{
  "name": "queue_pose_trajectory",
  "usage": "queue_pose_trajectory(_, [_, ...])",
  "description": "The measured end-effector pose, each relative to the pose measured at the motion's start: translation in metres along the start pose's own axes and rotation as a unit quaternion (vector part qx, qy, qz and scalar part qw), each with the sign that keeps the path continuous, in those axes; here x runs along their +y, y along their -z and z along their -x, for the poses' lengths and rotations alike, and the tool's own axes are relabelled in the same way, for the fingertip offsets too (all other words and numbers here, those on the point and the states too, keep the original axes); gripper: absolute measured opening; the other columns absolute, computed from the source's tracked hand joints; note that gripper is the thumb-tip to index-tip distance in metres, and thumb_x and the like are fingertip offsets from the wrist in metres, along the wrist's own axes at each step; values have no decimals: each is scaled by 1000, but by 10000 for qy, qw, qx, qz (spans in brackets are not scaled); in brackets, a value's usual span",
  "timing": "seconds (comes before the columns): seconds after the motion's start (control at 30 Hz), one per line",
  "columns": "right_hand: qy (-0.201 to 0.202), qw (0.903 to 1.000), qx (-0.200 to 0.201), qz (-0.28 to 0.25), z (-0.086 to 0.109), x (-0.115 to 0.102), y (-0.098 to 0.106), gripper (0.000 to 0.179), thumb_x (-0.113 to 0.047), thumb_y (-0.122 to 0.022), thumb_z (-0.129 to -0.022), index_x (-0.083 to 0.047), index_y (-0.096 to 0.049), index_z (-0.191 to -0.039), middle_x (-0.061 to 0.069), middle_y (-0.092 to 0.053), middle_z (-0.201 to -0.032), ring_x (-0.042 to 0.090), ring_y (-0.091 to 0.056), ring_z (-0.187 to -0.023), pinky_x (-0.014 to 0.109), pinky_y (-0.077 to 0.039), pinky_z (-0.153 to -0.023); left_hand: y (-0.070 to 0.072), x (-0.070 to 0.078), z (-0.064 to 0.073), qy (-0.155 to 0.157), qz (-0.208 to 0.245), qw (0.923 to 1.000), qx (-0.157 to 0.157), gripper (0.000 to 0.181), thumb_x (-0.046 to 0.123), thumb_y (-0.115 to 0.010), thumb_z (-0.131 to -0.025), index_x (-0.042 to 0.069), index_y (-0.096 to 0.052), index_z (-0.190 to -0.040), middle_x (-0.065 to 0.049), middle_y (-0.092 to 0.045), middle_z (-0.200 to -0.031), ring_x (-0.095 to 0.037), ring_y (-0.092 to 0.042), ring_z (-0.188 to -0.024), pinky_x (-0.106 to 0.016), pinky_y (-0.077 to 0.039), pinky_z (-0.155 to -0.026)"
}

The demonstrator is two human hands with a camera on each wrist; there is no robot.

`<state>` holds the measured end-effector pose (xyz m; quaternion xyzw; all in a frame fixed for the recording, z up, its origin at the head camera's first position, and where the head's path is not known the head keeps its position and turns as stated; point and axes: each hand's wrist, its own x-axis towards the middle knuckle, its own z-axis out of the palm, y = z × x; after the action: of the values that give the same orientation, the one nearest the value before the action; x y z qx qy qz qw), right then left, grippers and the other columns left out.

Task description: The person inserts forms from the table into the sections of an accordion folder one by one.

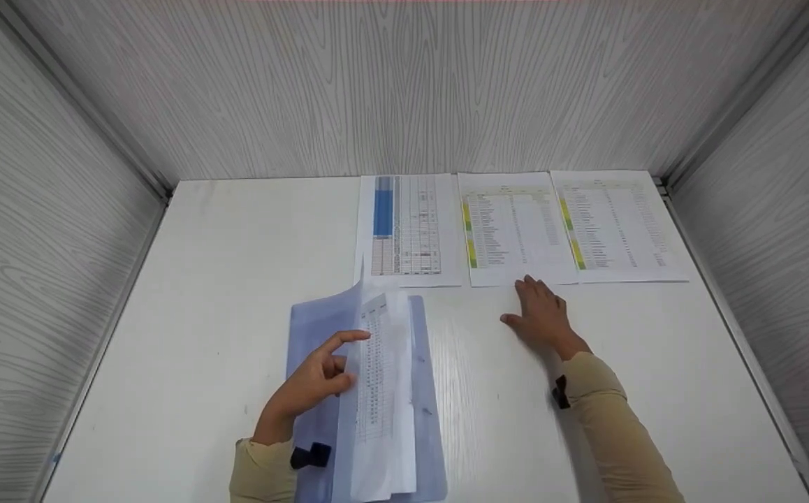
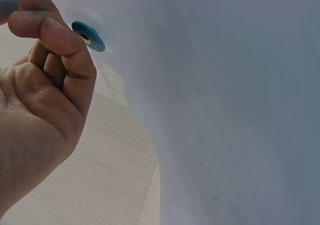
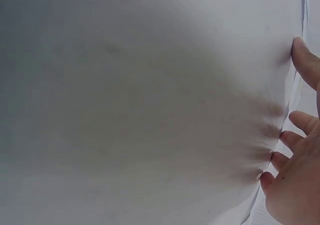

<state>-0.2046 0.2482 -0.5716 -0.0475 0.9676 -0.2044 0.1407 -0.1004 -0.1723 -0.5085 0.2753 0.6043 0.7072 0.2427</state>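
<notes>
A translucent blue plastic folder (image 1: 301, 321) lies at the near middle of the table, with white printed sheets (image 1: 376, 391) in it, part of them raised. At the folder's raised left part is my left hand (image 1: 317, 381), thumb and curled fingers holding its edge, the index finger reaching over the top sheet. In the left wrist view a teal snap button (image 2: 89, 36) on the plastic shows beside these fingertips. My right hand (image 1: 541, 314) rests with spread fingers at the lower edge of the middle printed page (image 1: 516, 230). In the right wrist view its fingertips touch along a pale edge.
To the left of that middle page lies one with a blue block (image 1: 418, 230), and to its right another with a yellow and green strip (image 1: 621, 223). The white table (image 1: 237, 244) is bounded by grey wood-grain panels (image 1: 404, 84) at the back and both sides.
</notes>
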Motion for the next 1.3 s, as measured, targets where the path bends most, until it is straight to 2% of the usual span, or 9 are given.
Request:
queue_pose_trajectory(0.27, [63, 10000, 21, 35, 8, -3, 1, 78, -39, -60, -92, -2, -25, -151, 21, -17, -158, 42, -11, -146, 63, -10, -113, 0, 1, 1, 10, -29, 10000, 67, 58, -3, -51, -92, -7, -25, -143, -52, -48, -106, -6, -62, -74, -18, -43, -56])
queue_pose_trajectory(0.47, [159, 9998, -22, 124, 14, 2, 0, 78, -39, -63, -90, -2, -29, -149, 23, -21, -156, 43, -14, -145, 63, -13, -112, 0, 1, 1, -37, 11, 10000, 16, 56, -4, -51, -92, -5, -27, -143, -53, -49, -106, -9, -64, -77, -19, -47, -60])
queue_pose_trajectory(0.67, [243, 9995, 24, 224, 23, 4, -2, 76, -37, -66, -88, -1, -33, -147, 25, -25, -153, 46, -19, -142, 65, -17, -110, -1, 0, 0, -8, 19, 10000, 15, 56, -4, -50, -91, -3, -29, -143, -52, -49, -105, -6, -62, -75, -18, -43, -57])
queue_pose_trajectory(0.83, [340, 9992, 71, 214, 34, 5, -5, 75, -35, -69, -86, -2, -37, -146, 25, -31, -151, 47, -23, -139, 65, -20, -107, -1, 0, -1, -36, 7, 10000, -15, 56, -6, -49, -91, -3, -29, -143, -51, -50, -107, -14, -63, -78, -20, -47, -60])
queue_pose_trajectory(1.03, [381, 9988, 131, 272, 55, 6, -10, 71, -34, -71, -85, -5, -42, -143, 23, -36, -147, 45, -29, -135, 63, -25, -102, -1, 0, 0, -16, 1, 10000, -26, 56, -6, -49, -91, -3, -30, -143, -51, -50, -108, -16, -63, -77, -20, -47, -60])
queue_pose_trajectory(1.3, [320, 9983, 193, 456, 79, 1, -13, 65, -29, -75, -81, -7, -49, -137, 22, -42, -139, 46, -36, -127, 64, -31, -96, 1, 0, -1, 1, -88, 10000, -19, 56, -2, -51, -91, -4, -29, -142, -49, -50, -111, -30, -66, -82, -23, -52, -64])
